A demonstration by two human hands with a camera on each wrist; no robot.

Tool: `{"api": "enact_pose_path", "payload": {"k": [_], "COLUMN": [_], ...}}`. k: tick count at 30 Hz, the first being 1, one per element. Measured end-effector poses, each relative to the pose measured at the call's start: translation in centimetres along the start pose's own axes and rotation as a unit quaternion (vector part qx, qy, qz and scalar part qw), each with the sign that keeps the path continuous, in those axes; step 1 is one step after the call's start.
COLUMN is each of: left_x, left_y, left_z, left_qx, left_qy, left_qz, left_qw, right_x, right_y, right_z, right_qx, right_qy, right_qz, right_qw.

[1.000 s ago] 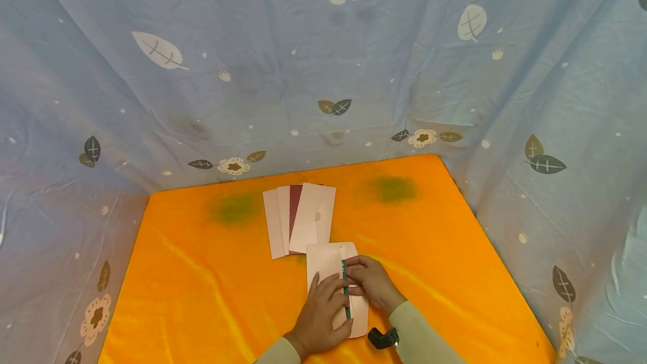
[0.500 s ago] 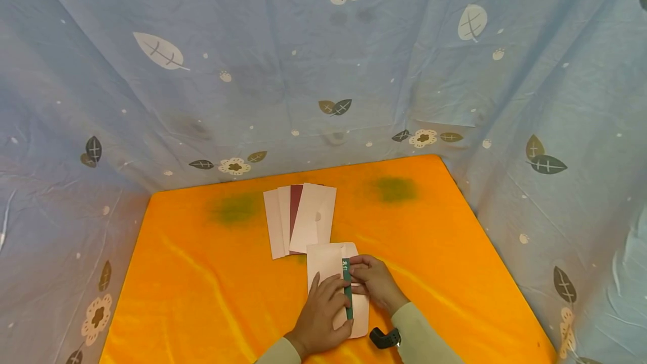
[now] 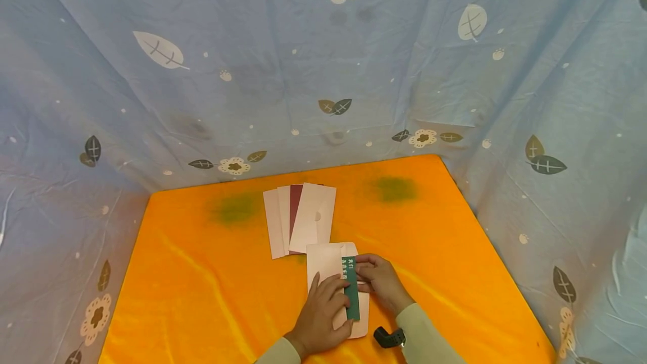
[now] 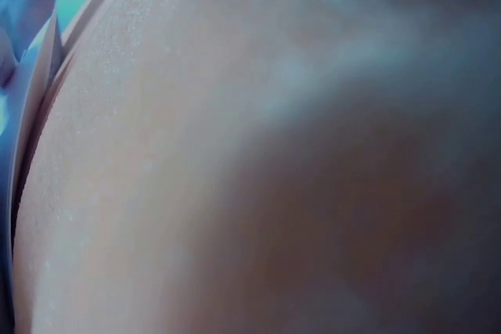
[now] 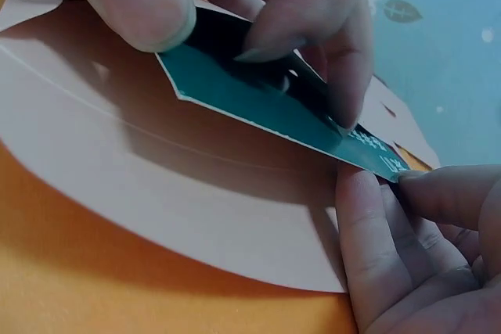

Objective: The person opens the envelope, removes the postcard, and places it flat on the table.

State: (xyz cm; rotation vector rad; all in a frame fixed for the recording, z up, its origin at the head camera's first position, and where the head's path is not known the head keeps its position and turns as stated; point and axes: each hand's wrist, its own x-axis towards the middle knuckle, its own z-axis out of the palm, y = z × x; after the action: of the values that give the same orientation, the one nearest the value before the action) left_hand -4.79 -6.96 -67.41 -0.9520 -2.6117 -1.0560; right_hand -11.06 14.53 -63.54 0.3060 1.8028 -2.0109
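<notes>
A pale pink envelope (image 3: 322, 257) lies open along its right side on the orange cloth. Out of that opening sticks a dark green card (image 3: 352, 299) with white characters. My right hand (image 3: 383, 280) pinches the card's right edge near its far end; the right wrist view shows thumb and fingers at that end of the card (image 5: 243, 107). My left hand (image 3: 323, 308) rests on the envelope with fingers spread, its fingertips reaching onto the card and the thumb at the near corner. Blurred skin (image 4: 196, 154) fills most of the left wrist view.
Beyond the envelope lies a fanned set of several pale envelopes (image 3: 313, 212) with a dark red one (image 3: 296, 201) among them. The orange cloth (image 3: 202, 285) covers the table. Patterned blue curtains (image 3: 283, 60) enclose it at the back and sides. A black wrist device (image 3: 388, 337) sits by the right sleeve.
My right hand has moved a little to the right, drawing the green card further out of the envelope, so more of its printing shows. The left hand has stayed in place.
</notes>
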Motion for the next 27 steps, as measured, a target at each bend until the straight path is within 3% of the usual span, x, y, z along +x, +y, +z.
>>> {"api": "enact_pose_path", "payload": {"k": [18,27], "left_x": [0.0,0.0], "left_y": [0.0,-0.1], "left_z": [-0.2,0.0], "left_qx": [0.012,0.013], "left_qy": [-0.004,0.008], "left_qz": [-0.005,0.009], "left_qw": [0.9999,0.9998], "right_x": [0.0,0.1], "right_y": [-0.1,-0.1], "right_z": [-0.8,-1.1], "right_qx": [-0.006,-0.001], "right_qy": [0.032,0.045], "right_qz": [0.000,-0.003], "right_qw": [0.999,0.999]}}
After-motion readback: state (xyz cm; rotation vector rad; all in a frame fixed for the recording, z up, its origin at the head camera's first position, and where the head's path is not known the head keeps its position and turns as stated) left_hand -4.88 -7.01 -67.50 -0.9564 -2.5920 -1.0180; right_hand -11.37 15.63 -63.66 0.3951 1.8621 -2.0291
